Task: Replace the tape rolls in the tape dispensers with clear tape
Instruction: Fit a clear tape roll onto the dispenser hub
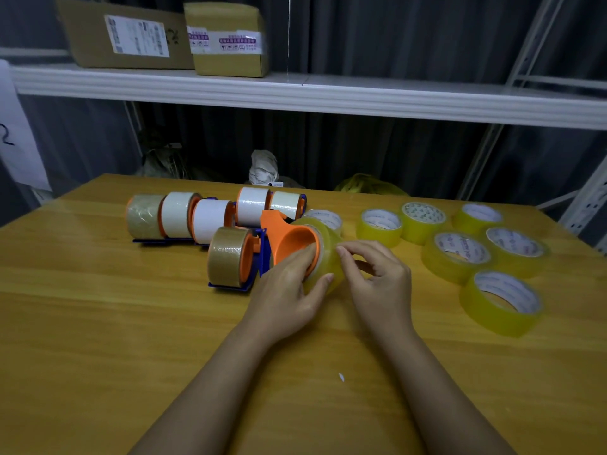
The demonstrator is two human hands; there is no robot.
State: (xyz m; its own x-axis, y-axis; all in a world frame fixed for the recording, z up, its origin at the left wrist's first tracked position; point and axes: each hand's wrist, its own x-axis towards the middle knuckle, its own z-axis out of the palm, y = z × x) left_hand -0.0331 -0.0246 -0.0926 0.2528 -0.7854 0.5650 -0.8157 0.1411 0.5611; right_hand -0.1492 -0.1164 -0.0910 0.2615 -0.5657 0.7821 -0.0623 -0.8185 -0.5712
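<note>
An orange and blue tape dispenser [286,239] lies at the middle of the wooden table [131,323]. A clear yellowish tape roll [330,247] sits on its orange hub. My left hand [289,287] grips the hub and the roll's near edge. My right hand [374,277] touches the roll's right side with its fingertips. Several more dispensers stand to the left, loaded with white tape [210,220] or brown tape [228,256]. Several loose clear rolls [458,256] lie flat on the right.
A white shelf [328,96] runs above the table's far edge and carries two cardboard boxes [226,41]. Crumpled bags [264,167] sit behind the table. A small white scrap [341,377] lies between my forearms. A metal rack upright [588,205] stands at the right.
</note>
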